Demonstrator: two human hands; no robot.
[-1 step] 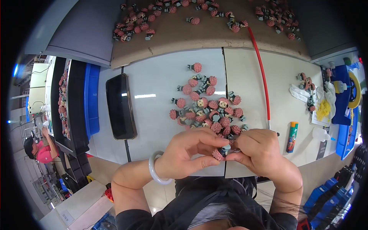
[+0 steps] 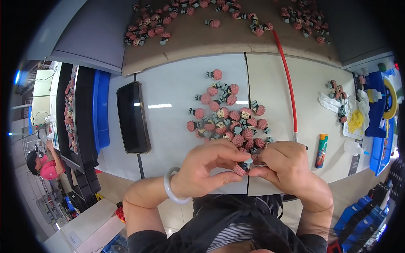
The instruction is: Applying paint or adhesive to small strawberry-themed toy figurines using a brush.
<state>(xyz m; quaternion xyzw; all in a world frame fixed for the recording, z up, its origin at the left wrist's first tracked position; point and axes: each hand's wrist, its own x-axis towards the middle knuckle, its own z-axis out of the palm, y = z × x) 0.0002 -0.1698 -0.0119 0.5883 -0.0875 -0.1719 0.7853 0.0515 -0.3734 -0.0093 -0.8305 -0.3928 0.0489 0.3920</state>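
Observation:
My left hand (image 2: 209, 168), with a pale bangle on its wrist, pinches a small figurine (image 2: 241, 169) between thumb and fingertips. The figurine has bumpy pink hair and grey-blue and dark parts, and is held just above the table's near edge. Close beside it, my right hand (image 2: 283, 167) is closed, thumb against curled fingers. A thin, shiny bit shows at its thumb, but what it grips is mostly hidden. Just beyond both hands lies a loose pile of similar figurines (image 2: 237, 128) on the white table (image 2: 177, 126).
A black phone (image 2: 133, 118) lies at the left, near a blue bin (image 2: 101, 109). A red rod (image 2: 287, 71) runs along the right side, with a green-and-orange tube (image 2: 322, 151) beyond it. More figurines (image 2: 147, 27) cover the brown far shelf. A person in pink (image 2: 49, 168) sits far left.
The figurine has turned slightly in my left fingertips, showing more of its dark part. My hands have otherwise barely moved.

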